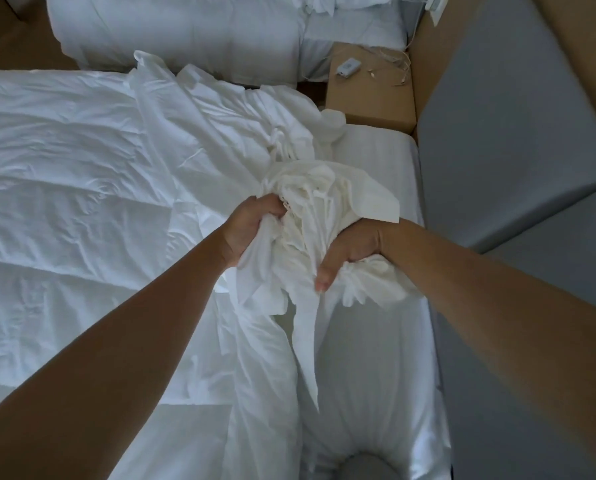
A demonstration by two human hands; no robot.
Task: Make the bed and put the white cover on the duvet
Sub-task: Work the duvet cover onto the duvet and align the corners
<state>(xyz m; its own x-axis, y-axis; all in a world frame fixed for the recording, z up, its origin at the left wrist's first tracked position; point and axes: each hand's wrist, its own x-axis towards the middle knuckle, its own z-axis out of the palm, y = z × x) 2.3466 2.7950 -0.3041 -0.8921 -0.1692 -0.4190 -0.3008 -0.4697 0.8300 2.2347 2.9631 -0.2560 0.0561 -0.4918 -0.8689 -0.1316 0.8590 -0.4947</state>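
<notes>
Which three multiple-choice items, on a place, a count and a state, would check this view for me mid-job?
1. Where does the small white device lie? A on the nightstand B on the duvet C on the floor
2. How many hands grip the white cover? A none B one C two
3. How is the white cover? A spread flat B bunched up C neatly folded
Answers: 1 A, it sits on the brown top between the beds. 2 C, the left hand and the right hand both clutch it. 3 B, it is gathered in a crumpled wad between the hands.
</notes>
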